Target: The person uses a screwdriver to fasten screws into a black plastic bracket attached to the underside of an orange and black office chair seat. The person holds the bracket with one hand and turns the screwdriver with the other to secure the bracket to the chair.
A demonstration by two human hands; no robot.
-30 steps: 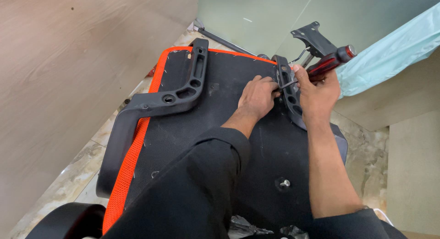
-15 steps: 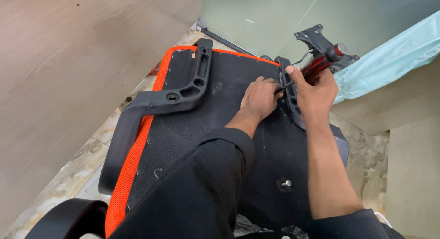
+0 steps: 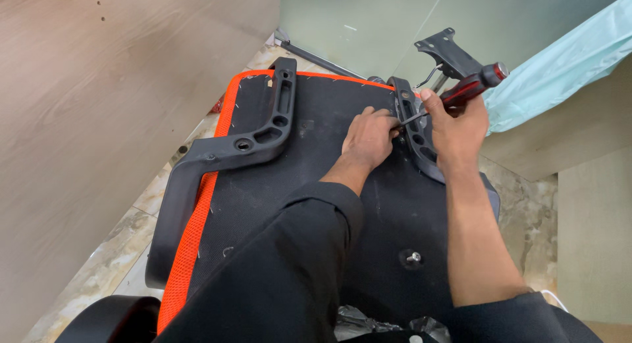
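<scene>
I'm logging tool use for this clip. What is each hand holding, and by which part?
The right hand grips a screwdriver by its red-and-black handle. The left hand rests by the tool's tip at the black armrest bracket; whether its fingers pinch anything cannot be told.

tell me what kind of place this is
Probably an office or indoor room used as a spot for chair assembly: an upturned chair seat lies over a marble-tile floor, beside a wood-panel wall and a frosted glass partition.
</scene>
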